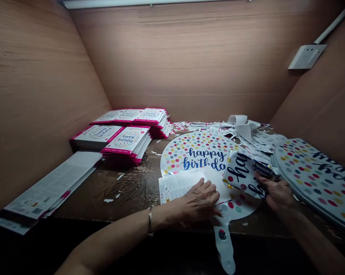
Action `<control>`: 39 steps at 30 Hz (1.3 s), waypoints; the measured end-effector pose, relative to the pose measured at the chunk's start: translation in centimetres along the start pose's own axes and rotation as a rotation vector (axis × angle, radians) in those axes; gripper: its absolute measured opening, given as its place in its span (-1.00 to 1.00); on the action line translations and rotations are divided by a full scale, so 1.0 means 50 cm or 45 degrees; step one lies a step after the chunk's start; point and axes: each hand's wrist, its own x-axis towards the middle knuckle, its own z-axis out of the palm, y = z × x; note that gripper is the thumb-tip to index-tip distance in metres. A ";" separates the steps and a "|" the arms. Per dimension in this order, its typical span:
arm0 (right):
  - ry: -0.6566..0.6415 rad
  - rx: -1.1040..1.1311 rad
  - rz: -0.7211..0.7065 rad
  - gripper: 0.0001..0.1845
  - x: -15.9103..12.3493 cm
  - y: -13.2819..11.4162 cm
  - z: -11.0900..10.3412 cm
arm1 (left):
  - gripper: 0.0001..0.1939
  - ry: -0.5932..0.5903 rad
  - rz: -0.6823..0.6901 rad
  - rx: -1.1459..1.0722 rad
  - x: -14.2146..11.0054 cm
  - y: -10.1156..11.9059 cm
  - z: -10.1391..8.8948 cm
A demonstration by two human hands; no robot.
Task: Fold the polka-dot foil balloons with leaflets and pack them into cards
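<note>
A flat round foil balloon (pixel 198 151) with coloured dots and "happy birthday" lettering lies on the table in front of me. My left hand (pixel 201 200) rests flat, fingers stretched, on a white printed card (pixel 179 185) laid over the balloon's lower part. My right hand (pixel 275 191) pinches the folded right edge of the balloon (pixel 242 172), lifting it up and over toward the card. The balloon's white neck (pixel 225 244) hangs past the table's front edge.
Stacks of packed pink-edged balloon cards (pixel 123 133) stand at the back left. A pile of white printed sheets (pixel 50 187) lies along the left edge. A stack of flat dotted balloons (pixel 315 175) sits at right. Paper strips (pixel 247 131) litter the back. A wall socket (pixel 307 56) is upper right.
</note>
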 end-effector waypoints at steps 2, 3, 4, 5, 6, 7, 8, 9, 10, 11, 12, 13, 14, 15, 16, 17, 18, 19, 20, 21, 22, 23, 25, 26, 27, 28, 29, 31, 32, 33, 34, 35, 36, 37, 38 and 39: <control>-0.001 0.054 0.072 -0.68 -0.023 -0.007 0.007 | -0.52 0.015 0.109 -0.033 0.035 -0.007 0.025; -0.004 0.089 0.113 -0.68 -0.031 -0.011 0.011 | -0.50 0.031 0.121 -0.035 0.048 -0.009 0.037; -0.009 0.117 0.146 -0.68 -0.038 -0.015 0.015 | -0.49 0.049 0.115 -0.032 0.056 -0.011 0.049; -0.013 0.135 0.172 -0.67 -0.042 -0.019 0.019 | -0.48 0.065 0.100 -0.028 0.061 -0.012 0.058; -0.016 0.142 0.187 -0.66 -0.045 -0.021 0.023 | -0.49 0.075 0.089 -0.031 0.064 -0.012 0.065; -0.019 0.146 0.197 -0.65 -0.047 -0.022 0.026 | -0.51 0.081 0.085 -0.040 0.065 -0.012 0.069; -0.021 0.149 0.202 -0.63 -0.047 -0.023 0.029 | -0.52 0.079 0.087 -0.052 0.064 -0.012 0.072; -0.025 0.148 0.206 -0.62 -0.046 -0.023 0.032 | -0.52 0.074 0.080 -0.062 0.064 -0.013 0.074; -0.029 0.144 0.209 -0.60 -0.045 -0.022 0.035 | -0.51 0.067 0.061 -0.072 0.063 -0.013 0.075; -0.036 0.138 0.212 -0.59 -0.044 -0.022 0.038 | -0.49 0.067 0.030 -0.081 0.061 -0.014 0.077; -0.042 0.132 0.215 -0.58 -0.043 -0.021 0.041 | -0.47 0.071 -0.001 -0.093 0.061 -0.014 0.078; -0.047 0.125 0.215 -0.58 -0.042 -0.022 0.044 | -0.45 0.081 -0.024 -0.105 0.060 -0.016 0.079; -0.051 0.120 0.212 -0.59 -0.042 -0.022 0.047 | -0.43 0.093 -0.028 -0.116 0.059 -0.017 0.081; -0.055 0.117 0.208 -0.59 -0.042 -0.023 0.049 | -0.43 0.106 -0.019 -0.119 0.059 -0.018 0.081; -0.058 0.116 0.203 -0.59 -0.043 -0.025 0.050 | -0.43 0.115 0.002 -0.116 0.058 -0.019 0.081; -0.061 0.116 0.198 -0.59 -0.043 -0.026 0.051 | -0.45 0.119 0.027 -0.106 0.058 -0.020 0.080; -0.065 0.114 0.195 -0.58 -0.044 -0.026 0.050 | -0.47 0.118 0.051 -0.095 0.058 -0.020 0.078; -0.069 0.109 0.193 -0.58 -0.046 -0.026 0.050 | -0.51 0.114 0.070 -0.085 0.059 -0.019 0.075; -0.069 0.103 0.190 -0.58 -0.047 -0.026 0.049 | -0.54 0.105 0.085 -0.080 0.060 -0.018 0.072; -0.064 0.096 0.187 -0.59 -0.048 -0.025 0.047 | -0.57 0.094 0.096 -0.079 0.061 -0.018 0.068; -0.056 0.088 0.183 -0.60 -0.049 -0.024 0.046 | -0.58 0.080 0.100 -0.081 0.062 -0.016 0.064; -0.045 0.081 0.180 -0.61 -0.050 -0.022 0.044 | -0.59 0.068 0.101 -0.084 0.063 -0.015 0.061; -0.027 0.071 0.177 -0.62 -0.051 -0.021 0.043 | -0.57 0.059 0.095 -0.096 0.064 -0.014 0.057; -0.027 0.067 0.175 -0.62 -0.051 -0.021 0.043 | -0.56 0.060 0.092 -0.102 0.064 -0.013 0.058; -0.031 0.064 0.173 -0.61 -0.050 -0.021 0.044 | -0.55 0.061 0.086 -0.107 0.064 -0.013 0.059; -0.039 0.063 0.169 -0.61 -0.050 -0.022 0.045 | -0.54 0.060 0.073 -0.108 0.063 -0.013 0.062; -0.046 0.061 0.164 -0.61 -0.049 -0.024 0.046 | -0.53 0.060 0.051 -0.108 0.062 -0.013 0.064; -0.057 0.054 0.157 -0.61 -0.047 -0.027 0.049 | -0.50 0.070 0.023 -0.112 0.061 -0.014 0.069; -0.063 0.052 0.154 -0.62 -0.046 -0.029 0.050 | -0.49 0.079 0.029 -0.116 0.060 -0.015 0.070; -0.070 0.051 0.150 -0.62 -0.045 -0.030 0.052 | -0.49 0.088 0.043 -0.120 0.060 -0.016 0.070; -0.075 0.050 0.146 -0.62 -0.044 -0.032 0.053 | -0.50 0.092 0.067 -0.122 0.061 -0.017 0.069; -0.077 0.051 0.142 -0.62 -0.044 -0.032 0.054 | -0.51 0.093 0.092 -0.123 0.061 -0.017 0.068; -0.076 0.053 0.138 -0.62 -0.044 -0.033 0.055 | -0.53 0.092 0.111 -0.122 0.062 -0.017 0.067; -0.074 0.053 0.136 -0.62 -0.044 -0.033 0.055 | -0.56 0.090 0.122 -0.121 0.062 -0.018 0.065; -0.071 0.054 0.135 -0.61 -0.044 -0.033 0.055 | -0.59 0.093 0.133 -0.123 0.063 -0.017 0.065; -0.071 0.055 0.137 -0.61 -0.044 -0.033 0.055 | -0.60 0.096 0.149 -0.127 0.064 -0.017 0.064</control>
